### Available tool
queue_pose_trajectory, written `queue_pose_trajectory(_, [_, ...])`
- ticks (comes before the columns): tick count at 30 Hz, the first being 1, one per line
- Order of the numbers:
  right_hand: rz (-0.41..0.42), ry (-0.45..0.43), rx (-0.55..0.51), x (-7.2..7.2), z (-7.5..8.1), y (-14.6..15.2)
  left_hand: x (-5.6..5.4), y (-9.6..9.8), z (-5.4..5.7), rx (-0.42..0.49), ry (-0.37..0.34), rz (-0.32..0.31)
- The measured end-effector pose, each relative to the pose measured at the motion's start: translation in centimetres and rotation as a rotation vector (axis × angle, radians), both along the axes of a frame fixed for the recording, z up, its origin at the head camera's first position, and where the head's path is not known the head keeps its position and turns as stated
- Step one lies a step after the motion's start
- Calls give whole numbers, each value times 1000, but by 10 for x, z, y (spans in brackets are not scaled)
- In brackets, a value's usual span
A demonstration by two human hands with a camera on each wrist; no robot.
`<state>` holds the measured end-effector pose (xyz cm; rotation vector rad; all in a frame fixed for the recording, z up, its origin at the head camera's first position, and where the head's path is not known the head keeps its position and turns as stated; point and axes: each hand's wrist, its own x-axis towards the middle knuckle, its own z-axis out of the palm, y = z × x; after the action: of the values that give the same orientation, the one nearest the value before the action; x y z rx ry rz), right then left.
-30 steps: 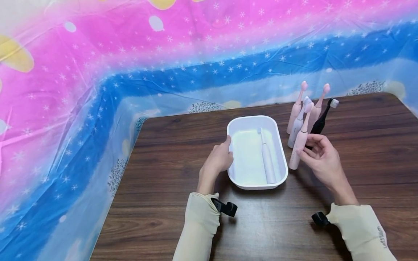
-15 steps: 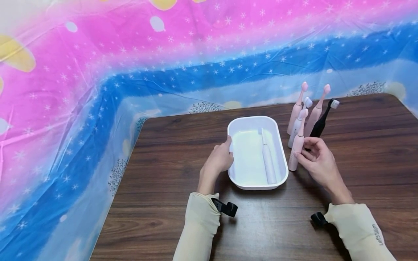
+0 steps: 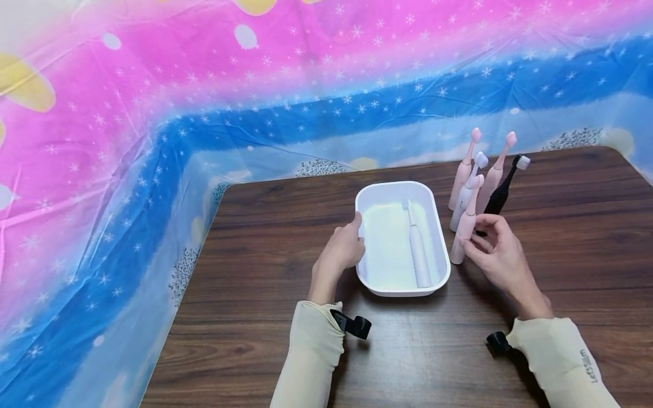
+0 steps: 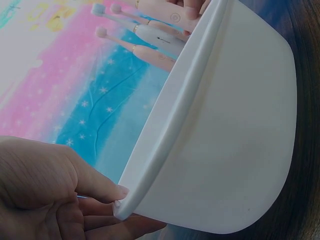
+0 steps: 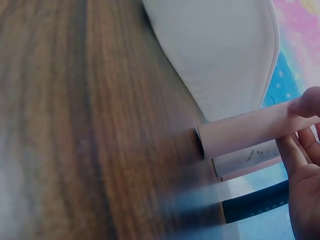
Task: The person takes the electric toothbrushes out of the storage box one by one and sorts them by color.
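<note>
In the head view my left hand grips the left rim of a white plastic tub. In the left wrist view the thumb lies on the rim and the fingers are under it. A white electric toothbrush lies lengthwise inside, along the right side. Just right of the tub, my right hand pinches the handle of a pink electric toothbrush between thumb and fingers. That brush is nearly upright, head up. Its base is close to the table in the right wrist view; whether it touches, I cannot tell.
Behind the held brush stand another white toothbrush, two pink toothbrushes and a black toothbrush. They stand on a dark wooden table. A colourful cloth hangs along the table's back and left edges.
My right hand has shifted slightly left and toward me, and the head of the held pink toothbrush has come lower and left. The left hand and the tub stay in place.
</note>
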<state>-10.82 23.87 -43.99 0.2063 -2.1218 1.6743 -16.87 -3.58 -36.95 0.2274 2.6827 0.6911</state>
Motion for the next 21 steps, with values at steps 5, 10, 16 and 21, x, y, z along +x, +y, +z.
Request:
queue_pose_trajectory(5, [-13,25,57,3,0,0,0,0,0,7,6,-3])
queue_pose_trajectory(10, [-31,24,130,6,1,-1,1,0,1,7,16,-3])
queue_pose_trajectory(16, [-46,16,193,7,-1,1,1,0,0,8,17,-2])
queue_pose_trajectory(21, [-46,10,221,8,0,1,1,0,0,7,16,-6])
